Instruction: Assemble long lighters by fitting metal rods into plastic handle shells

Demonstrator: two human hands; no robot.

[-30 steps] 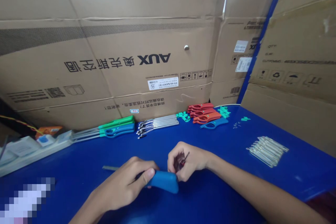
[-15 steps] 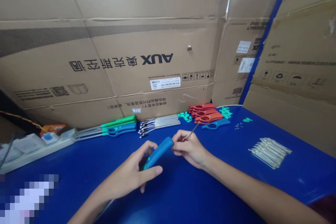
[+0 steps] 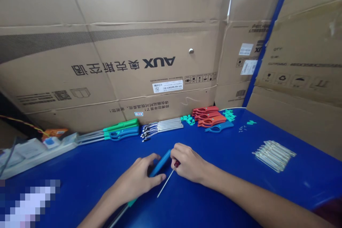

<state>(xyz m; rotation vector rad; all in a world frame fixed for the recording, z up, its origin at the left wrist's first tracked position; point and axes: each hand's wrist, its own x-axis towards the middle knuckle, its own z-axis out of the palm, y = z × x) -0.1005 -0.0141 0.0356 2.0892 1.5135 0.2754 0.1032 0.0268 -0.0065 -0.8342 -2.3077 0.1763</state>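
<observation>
my left hand (image 3: 135, 180) clenches a blue lighter (image 3: 161, 164), my right fingers (image 3: 187, 156) pinch a red-handled screwdriver (image 3: 177, 164); assembled lighters (image 3: 120, 130) lie left of loose red handles (image 3: 208, 115) and metal tubes (image 3: 274, 155).

Bright, even light fills the scene, with only soft shadows under the left hand (image 3: 136, 178) and right hand (image 3: 189, 164). A pale glare spot marks the blue table (image 3: 307, 184) at four o'clock, a pixelated blur (image 3: 26, 203) covers seven o'clock, and wide-angle distortion bows the cardboard boxes (image 3: 133, 7) toward the edges.
</observation>
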